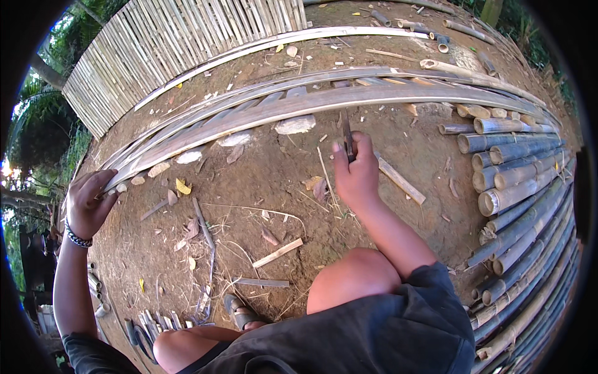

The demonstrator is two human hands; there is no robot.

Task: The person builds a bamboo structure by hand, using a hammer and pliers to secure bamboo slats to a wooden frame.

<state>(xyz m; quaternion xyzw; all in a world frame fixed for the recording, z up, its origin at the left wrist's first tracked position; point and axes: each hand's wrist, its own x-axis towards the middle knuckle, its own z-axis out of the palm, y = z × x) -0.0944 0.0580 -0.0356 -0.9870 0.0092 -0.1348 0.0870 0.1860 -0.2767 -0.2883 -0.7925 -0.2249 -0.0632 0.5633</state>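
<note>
My left hand (87,202) is stretched out to the left, its fingers wrapped round the near end of a long split bamboo strip (274,112). The strip lies across in front of me, beside other flat bamboo strips (212,103). In front of my right knee, my right hand (359,177) closes on a knife (347,132) with a dark, narrow blade. The blade points away from me, its tip close to the strip's near edge. Part of the handle is hidden in my fist.
Cut bamboo poles (517,193) are stacked along the right. A panel of upright bamboo slats (187,43) stands at the far left. Offcuts, such as a short bamboo piece (277,253), and dry leaves litter the dirt ground. My sandalled foot (242,311) is below.
</note>
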